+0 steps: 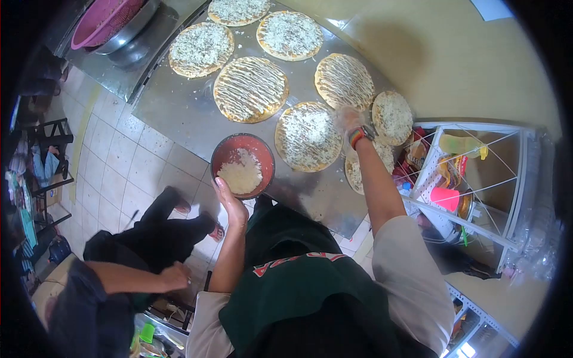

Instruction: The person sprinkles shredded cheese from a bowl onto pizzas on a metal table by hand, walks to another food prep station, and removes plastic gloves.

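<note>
My left hand (233,206) supports a bowl (269,160) from below and the side, its thumb up against the rim. Inside the bowl, red within and dark outside, lies a heap of grated white cheese (240,173). My right hand (348,121), in a clear plastic glove and with a rainbow band at the wrist, reaches over the right edge of a pizza (309,136) topped with white shreds, heaped near its middle. Its fingers are blurred. Just beyond it is a pizza (344,81) with thin white sauce lines. Another sauce-striped pizza (250,89) lies above the bowl.
Several more cheese-topped pizzas, one of them at the far left (202,50), rest on the metal table (179,116). A pink colander (104,24) stands at the upper left. White shelving (519,179) flanks the table's right end. At lower left, another person (119,280) is close by.
</note>
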